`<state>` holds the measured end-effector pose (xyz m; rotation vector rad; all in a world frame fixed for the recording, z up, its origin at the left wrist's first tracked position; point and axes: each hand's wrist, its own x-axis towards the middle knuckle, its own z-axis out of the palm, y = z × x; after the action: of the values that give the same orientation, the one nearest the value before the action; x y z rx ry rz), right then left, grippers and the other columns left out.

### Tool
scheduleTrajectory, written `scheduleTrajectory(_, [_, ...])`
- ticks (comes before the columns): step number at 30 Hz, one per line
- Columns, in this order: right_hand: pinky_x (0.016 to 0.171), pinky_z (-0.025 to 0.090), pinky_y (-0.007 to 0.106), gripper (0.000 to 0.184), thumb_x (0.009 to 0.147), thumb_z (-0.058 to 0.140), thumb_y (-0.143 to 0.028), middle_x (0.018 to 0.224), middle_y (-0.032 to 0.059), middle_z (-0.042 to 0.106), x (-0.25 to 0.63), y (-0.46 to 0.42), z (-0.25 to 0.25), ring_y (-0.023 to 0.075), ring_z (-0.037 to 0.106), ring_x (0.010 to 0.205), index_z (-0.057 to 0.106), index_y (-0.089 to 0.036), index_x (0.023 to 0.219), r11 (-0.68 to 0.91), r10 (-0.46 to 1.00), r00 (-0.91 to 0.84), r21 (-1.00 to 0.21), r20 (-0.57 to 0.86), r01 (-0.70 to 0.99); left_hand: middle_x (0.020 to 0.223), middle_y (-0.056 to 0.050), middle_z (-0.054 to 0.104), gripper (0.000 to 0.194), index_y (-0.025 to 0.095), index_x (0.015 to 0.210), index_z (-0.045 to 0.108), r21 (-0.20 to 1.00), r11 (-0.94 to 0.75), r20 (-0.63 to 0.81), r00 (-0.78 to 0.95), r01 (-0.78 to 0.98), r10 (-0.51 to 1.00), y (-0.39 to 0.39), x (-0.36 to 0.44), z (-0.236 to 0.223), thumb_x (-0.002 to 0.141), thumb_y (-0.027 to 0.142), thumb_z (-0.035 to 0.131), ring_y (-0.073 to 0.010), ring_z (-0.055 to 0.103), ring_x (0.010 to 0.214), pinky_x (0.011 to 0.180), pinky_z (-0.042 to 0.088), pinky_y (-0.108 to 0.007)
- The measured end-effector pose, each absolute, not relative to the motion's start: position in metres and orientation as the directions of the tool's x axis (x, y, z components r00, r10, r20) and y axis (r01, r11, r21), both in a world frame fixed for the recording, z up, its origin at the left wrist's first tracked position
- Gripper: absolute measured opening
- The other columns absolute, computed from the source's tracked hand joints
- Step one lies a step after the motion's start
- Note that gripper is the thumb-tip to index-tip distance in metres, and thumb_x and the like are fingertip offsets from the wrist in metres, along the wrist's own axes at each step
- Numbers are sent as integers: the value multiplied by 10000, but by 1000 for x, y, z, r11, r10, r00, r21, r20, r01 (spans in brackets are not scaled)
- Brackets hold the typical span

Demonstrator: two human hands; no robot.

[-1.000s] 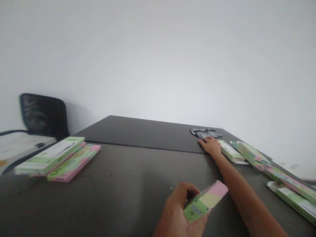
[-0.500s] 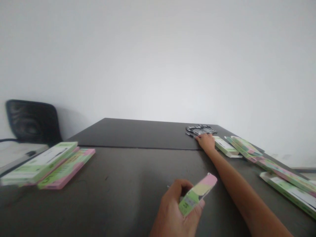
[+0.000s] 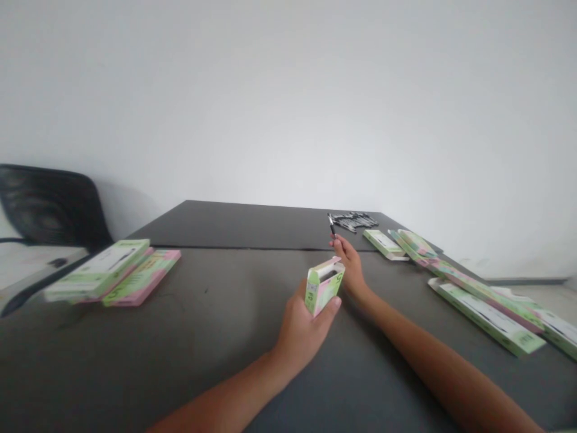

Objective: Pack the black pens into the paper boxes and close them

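Observation:
My left hand (image 3: 303, 325) is wrapped round a small green and pink pen box (image 3: 328, 291), its open end tilted up and towards me. Something dark shows inside the box. Just beyond it, my right hand (image 3: 349, 261) pinches a black and clear pen (image 3: 332, 226) by one end, the other end pointing up and away. A pile of similar pens (image 3: 358, 221) lies on the far table, a little past the right hand.
Two stacked boxes, a white and green box (image 3: 101, 264) and a pink and green box (image 3: 144, 278), lie at left. Several boxes, among them an open box (image 3: 489, 316), spread along the right side of the dark table (image 3: 216, 337). A black chair (image 3: 54, 204) stands at far left.
My right hand has picked up a pen from the pile and drawn back towards the left hand. My left hand has raised the box and turned its open end into view.

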<state>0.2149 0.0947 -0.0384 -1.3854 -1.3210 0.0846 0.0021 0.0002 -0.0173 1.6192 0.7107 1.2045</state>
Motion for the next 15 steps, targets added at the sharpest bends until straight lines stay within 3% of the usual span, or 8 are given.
scheduleTrajectory(4, [854, 552, 352, 588, 1041, 453, -696, 1161, 88, 796, 178, 49, -4, 199, 704, 955, 631, -228, 1349, 398, 676, 420, -779, 606, 484, 1208, -97, 825, 395, 208, 1313, 699, 914, -396, 399, 343, -83, 850, -3, 2, -19, 944, 339, 753, -276, 790, 1072, 976, 614, -420])
scheduleTrajectory(5, [898, 549, 367, 510, 1035, 522, -653, 1152, 88, 804, 172, 39, 8, 205, 711, 992, 636, -230, 1298, 466, 653, 465, -801, 598, 376, 1224, -101, 823, 408, 209, 1323, 696, 912, -403, 405, 348, -81, 846, -4, 2, -20, 941, 339, 758, -279, 788, 1087, 986, 611, -424])
scheduleTrajectory(10, [1037, 517, 389, 255, 1036, 639, -480, 1074, 32, 828, 153, 0, 57, 192, 731, 1077, 638, -264, 1173, 638, 616, 463, -749, 637, 181, 1188, -84, 832, 399, 215, 1314, 696, 916, -393, 390, 379, -74, 839, -7, 2, -21, 943, 344, 763, -261, 790, 1038, 947, 615, -396])
scheduleTrajectory(15, [895, 569, 368, 185, 1033, 678, -452, 1034, 7, 830, 145, -24, 62, 202, 777, 987, 673, -301, 1139, 657, 679, 295, -736, 672, 163, 1208, -60, 821, 389, 240, 1307, 691, 913, -395, 402, 381, -99, 833, -9, 3, -19, 927, 274, 768, -249, 777, 1079, 1007, 603, -397])
